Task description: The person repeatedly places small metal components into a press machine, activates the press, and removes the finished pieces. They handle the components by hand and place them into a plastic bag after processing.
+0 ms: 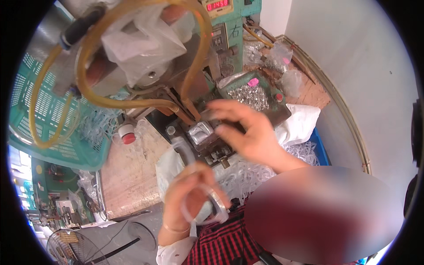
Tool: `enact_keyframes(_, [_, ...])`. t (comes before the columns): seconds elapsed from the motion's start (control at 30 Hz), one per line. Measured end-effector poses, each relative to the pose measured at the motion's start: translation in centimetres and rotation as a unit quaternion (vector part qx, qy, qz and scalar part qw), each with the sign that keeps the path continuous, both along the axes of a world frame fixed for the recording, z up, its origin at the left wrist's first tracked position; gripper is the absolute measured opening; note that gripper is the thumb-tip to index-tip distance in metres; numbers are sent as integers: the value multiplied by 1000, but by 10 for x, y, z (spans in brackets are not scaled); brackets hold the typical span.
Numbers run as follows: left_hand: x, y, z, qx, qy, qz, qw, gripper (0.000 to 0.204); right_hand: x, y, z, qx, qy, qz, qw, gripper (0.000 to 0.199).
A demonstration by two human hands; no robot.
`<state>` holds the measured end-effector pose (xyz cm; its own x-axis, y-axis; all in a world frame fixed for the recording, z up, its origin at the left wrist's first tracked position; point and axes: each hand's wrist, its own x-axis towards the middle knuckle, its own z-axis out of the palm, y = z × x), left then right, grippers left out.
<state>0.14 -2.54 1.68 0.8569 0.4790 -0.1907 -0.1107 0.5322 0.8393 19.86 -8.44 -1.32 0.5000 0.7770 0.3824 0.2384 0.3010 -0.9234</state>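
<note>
Single head-worn fisheye view, looking steeply down.
We see the press machine (194, 101) close at twelve o'clock, our own lap at six, straight edges bending toward the rim.

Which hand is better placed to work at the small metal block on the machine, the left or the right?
Probably the right hand: its fingers reach right beside the metal block. The left hand is lower, away from it, and holds a clear plastic loop.
</note>
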Motion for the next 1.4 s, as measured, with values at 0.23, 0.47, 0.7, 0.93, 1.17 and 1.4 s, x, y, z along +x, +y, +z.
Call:
enact_keyframes(0.23, [42,13,-36,-114,7,-79,990,29,69,-39,-77,-154,-270,-173,935,27])
enact_keyframes(0.47, [43,5,-34,-109,7,-54,993,27,87,-51,-87,-160,-204,-233,937,17])
enact_keyframes(0.7, [-6,25,-65,58,24,-199,978,79,70,-50,-92,-211,-342,-264,877,6])
enact_keyframes(0.93, [-73,24,-165,456,402,-309,731,76,79,-42,-100,-235,-373,-261,859,8])
enact_keyframes(1.17, [41,-49,-217,468,249,-388,754,98,98,-67,-110,-137,-398,-241,874,13])
enact_keyframes(1.4, [170,-185,-255,380,34,-489,784,87,81,-61,-86,-205,-342,-224,889,16])
